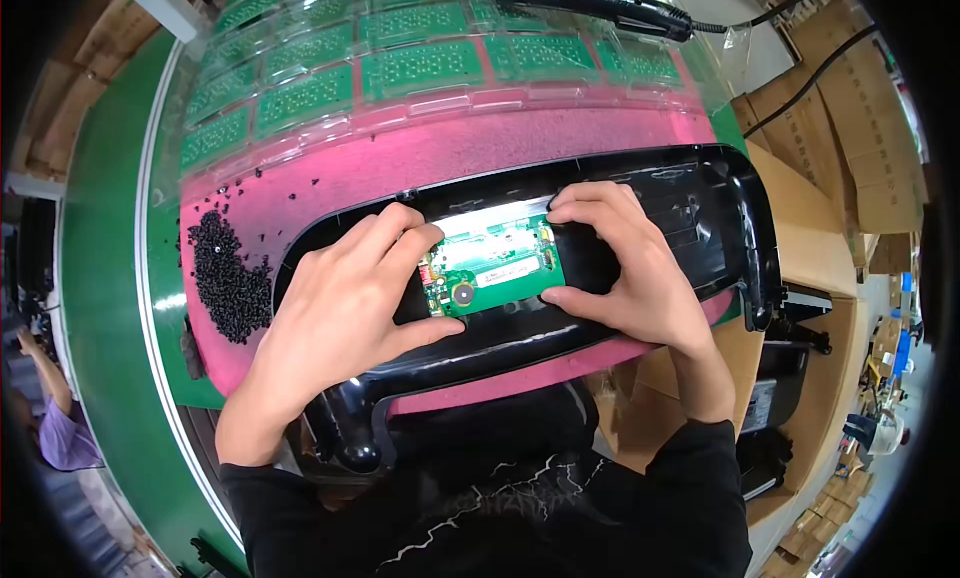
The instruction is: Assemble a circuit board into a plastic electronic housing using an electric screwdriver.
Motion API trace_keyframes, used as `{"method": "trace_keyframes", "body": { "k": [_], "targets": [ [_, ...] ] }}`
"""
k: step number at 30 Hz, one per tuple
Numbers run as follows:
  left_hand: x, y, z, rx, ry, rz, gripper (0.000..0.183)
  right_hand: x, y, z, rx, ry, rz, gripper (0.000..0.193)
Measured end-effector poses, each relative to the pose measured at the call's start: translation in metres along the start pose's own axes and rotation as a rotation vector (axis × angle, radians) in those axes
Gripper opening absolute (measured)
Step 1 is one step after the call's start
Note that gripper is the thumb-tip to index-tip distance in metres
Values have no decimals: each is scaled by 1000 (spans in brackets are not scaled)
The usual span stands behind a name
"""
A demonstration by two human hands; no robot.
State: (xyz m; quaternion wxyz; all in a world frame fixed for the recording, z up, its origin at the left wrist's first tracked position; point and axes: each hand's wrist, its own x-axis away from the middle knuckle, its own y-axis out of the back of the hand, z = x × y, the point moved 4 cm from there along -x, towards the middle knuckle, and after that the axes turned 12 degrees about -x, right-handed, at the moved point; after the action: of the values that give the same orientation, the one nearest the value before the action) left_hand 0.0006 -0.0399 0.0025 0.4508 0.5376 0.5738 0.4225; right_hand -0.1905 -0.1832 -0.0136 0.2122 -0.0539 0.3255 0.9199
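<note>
A green circuit board (500,268) with a bright, glaring strip along its far side lies over the middle of a long, glossy black plastic housing (690,218). My left hand (345,293) grips the board's left end between thumb and fingers. At the right end, my right hand (625,263) pinches the board by its near and far corners. The housing rests on a pink mat (420,143), its curved leg at the near left reaching past the mat's edge. How the board sits against the housing is partly hidden by my fingers.
Small black screws (228,278) are heaped left of the housing, with a few scattered. Clear trays of green circuit boards (420,68) fill the far side. A black electric screwdriver (600,8) lies across them, its cable trailing right. An open cardboard box (810,378) holds black parts at right.
</note>
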Motion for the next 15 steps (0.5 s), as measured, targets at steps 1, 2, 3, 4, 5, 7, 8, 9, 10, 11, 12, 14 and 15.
{"method": "trace_keyframes", "body": {
  "k": [1, 2, 3, 4, 5, 7, 8, 9, 10, 11, 12, 14, 15],
  "targets": [
    [0, 0, 0, -2, -7, -14, 67, 0, 0, 1, -2, -1, -3, 61],
    [1, 1, 0, -3, -15, -28, 67, 0, 0, 1, -3, -3, -6, 61],
    [0, 0, -1, -1, -13, -30, 67, 0, 1, 1, -2, -3, -3, 61],
    [0, -1, -1, 4, -16, -31, 67, 0, 2, 1, -2, -6, -1, 61],
    [-1, -2, -2, 9, -19, -32, 67, 0, 3, 1, -2, -9, 1, 60],
    [-1, -2, -2, 9, -21, -32, 67, 1, 3, 0, -5, -9, -1, 60],
    [0, -2, -2, 8, -22, -33, 67, 1, 3, 0, -7, -8, -2, 60],
    [0, -2, -2, 8, -22, -32, 67, 1, 3, 0, -8, -8, -2, 60],
    [0, -2, -2, 6, -23, -34, 67, 1, 3, 0, -3, -10, 0, 60],
    [0, -2, -2, 4, -24, -35, 67, 1, 3, 0, 1, -11, 3, 60],
    [0, -2, -2, 4, -24, -34, 67, 1, 3, 0, 1, -12, 2, 60],
    [0, -2, -2, -1, -18, -25, 68, 1, 2, 0, 2, -15, 6, 60],
    [0, -2, -2, -1, -18, -25, 68, 1, 2, 0, 1, -15, 6, 60]
  ]
}}
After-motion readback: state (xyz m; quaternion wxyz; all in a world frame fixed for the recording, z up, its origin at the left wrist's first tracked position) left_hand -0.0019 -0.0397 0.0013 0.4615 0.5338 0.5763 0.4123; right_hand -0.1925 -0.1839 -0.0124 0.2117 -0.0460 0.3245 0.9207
